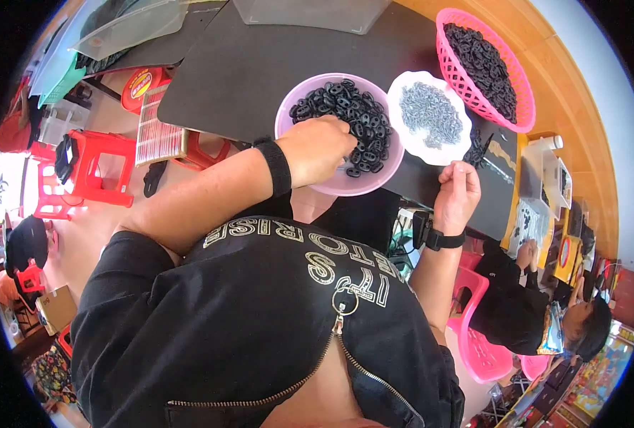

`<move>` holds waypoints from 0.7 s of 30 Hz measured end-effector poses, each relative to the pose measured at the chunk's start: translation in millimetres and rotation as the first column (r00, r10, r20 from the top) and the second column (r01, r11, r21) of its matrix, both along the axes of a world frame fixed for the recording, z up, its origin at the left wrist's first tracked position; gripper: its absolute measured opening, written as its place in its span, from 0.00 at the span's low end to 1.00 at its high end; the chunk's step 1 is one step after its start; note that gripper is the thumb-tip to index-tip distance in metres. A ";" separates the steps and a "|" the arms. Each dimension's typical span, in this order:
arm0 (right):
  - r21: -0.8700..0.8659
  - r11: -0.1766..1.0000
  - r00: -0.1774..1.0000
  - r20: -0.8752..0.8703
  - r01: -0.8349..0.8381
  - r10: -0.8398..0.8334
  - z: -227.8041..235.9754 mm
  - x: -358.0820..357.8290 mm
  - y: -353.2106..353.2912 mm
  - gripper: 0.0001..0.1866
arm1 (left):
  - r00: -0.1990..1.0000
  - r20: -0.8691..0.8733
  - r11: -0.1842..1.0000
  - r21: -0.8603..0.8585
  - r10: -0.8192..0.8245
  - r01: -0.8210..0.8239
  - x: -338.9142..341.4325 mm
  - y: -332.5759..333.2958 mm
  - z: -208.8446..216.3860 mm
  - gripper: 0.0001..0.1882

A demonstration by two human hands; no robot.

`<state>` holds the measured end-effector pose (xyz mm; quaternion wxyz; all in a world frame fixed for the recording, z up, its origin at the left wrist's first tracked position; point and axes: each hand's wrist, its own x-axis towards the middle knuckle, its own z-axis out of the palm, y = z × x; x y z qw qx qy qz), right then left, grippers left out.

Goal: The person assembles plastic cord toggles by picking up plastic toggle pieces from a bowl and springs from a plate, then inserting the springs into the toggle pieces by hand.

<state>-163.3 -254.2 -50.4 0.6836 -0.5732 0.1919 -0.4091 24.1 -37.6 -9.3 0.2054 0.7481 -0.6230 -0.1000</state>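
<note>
My left hand (323, 148) is over the round lilac bowl (285, 118), which holds many small black oval pieces with holes (369, 128). Its fingers curl down at the pieces, and the tips are partly hidden. Just below the scalloped white plate (400, 89), my right hand (458, 196) is raised with thumb and fingertips pressed together. Whatever they pinch, if anything, is too small to make out. A pile of tiny silver metal pieces (431, 116) lies on that plate.
A pink mesh basket (445, 57) full of black pieces stands at the far right of the dark table (221, 78). Loose black bits (477, 148) lie beside the plate. A clear plastic bin (313, 13) is at the back. Another person (520, 314) sits at the right.
</note>
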 end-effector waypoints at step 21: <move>0.007 0.993 0.979 -0.169 -0.117 0.117 52.6 12.7 88.2 0.06 | 0.069 -0.997 0.945 0.011 0.036 -0.327 -9.9 29.2 30.6 0.07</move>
